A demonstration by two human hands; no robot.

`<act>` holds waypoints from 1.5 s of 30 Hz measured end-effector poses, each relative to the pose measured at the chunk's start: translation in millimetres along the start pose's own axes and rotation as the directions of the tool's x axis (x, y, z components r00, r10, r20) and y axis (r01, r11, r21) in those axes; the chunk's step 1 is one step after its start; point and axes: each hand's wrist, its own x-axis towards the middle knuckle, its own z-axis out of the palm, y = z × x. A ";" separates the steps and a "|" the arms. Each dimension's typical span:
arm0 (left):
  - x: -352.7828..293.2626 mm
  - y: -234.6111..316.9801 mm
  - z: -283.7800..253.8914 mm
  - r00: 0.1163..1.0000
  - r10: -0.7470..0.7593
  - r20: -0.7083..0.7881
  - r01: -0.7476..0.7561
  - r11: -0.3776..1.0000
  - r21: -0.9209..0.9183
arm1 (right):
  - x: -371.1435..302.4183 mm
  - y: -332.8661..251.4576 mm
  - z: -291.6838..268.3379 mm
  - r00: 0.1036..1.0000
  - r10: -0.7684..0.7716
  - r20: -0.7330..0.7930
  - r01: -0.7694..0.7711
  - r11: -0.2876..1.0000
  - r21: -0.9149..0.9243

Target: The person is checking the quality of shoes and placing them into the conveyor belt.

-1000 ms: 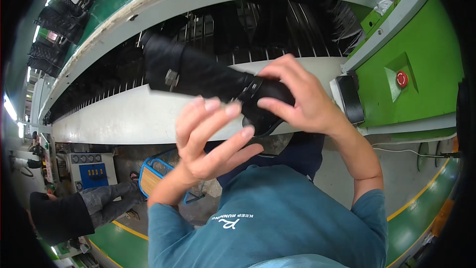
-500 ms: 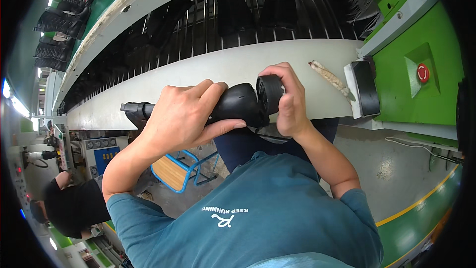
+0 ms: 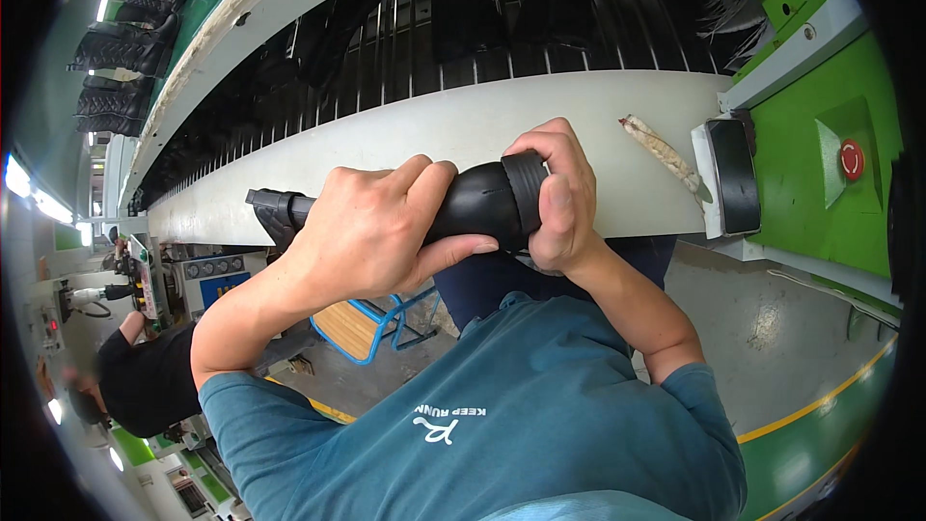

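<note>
A black boot (image 3: 479, 201) lies on its side in the air over the near edge of a white ledge, its strapped shaft pointing left. My left hand (image 3: 371, 222) is closed around the boot's middle, with the thumb along the near side. At the boot's right end sits a ridged black sole (image 3: 524, 188), pressed against it. My right hand (image 3: 564, 198) grips the sole from the right, fingers over the far side and thumb on its underside. The palm hides part of the sole.
On the white ledge (image 3: 405, 135) lies a pale wrapped stick (image 3: 661, 150), beside a black pad (image 3: 735, 177). Dark boots hang over metal rods beyond. A green machine (image 3: 801, 222) with a red button (image 3: 851, 160) stands right. Behind me are a blue-framed stool (image 3: 352, 328) and another person (image 3: 149, 381).
My right hand has brought the sole against the boot's end, closing the gap between them. The sole's inner face no longer shows. The whole view has shifted slightly.
</note>
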 end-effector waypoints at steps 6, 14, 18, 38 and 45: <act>4.4 1.7 1.5 0.999 0.014 0.040 -0.015 0.999 0.038 | 2.6 -3.7 -12.7 0.997 -0.024 0.070 0.032 0.993 -0.110; -6.9 -50.7 67.3 0.874 0.333 -0.352 -0.344 0.938 0.033 | 15.0 -39.2 -31.4 0.876 -0.276 0.396 0.434 0.809 -0.396; -32.3 -53.9 107.5 0.863 0.252 -0.438 -0.256 0.965 0.052 | 8.8 -4.1 -66.8 0.784 -0.102 0.613 0.348 0.889 -0.297; -76.8 4.2 239.8 0.671 -0.406 -0.621 0.028 0.850 -0.526 | 3.7 -15.8 -22.5 0.655 0.450 0.607 -0.082 0.841 -0.535; -75.5 -2.6 235.4 0.695 -0.341 -0.633 0.008 0.884 -0.468 | 9.9 -4.6 -46.3 0.675 0.427 0.602 -0.189 0.889 -0.418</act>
